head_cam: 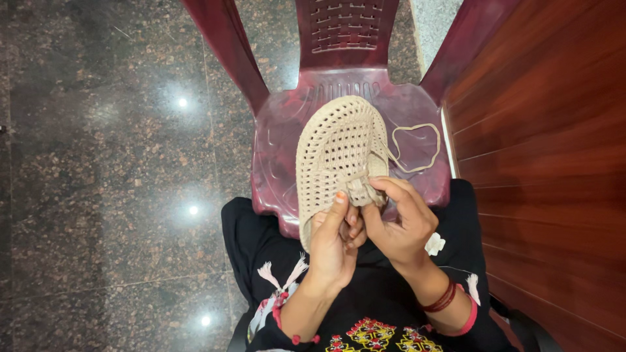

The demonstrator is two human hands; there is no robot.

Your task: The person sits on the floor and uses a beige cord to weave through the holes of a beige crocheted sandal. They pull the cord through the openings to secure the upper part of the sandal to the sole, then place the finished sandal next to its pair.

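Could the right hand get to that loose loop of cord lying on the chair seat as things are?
Probably yes. The right hand pinches the beige crocheted piece, and the cord loop lies just beyond it on the maroon chair seat, nothing between.

We seem to be in a home: a polished, speckled granite floor (111,163) spreads toward nine o'clock, a maroon moulded plastic chair (345,72) stands at twelve, and glossy reddish wood panelling (554,143) fills three o'clock.
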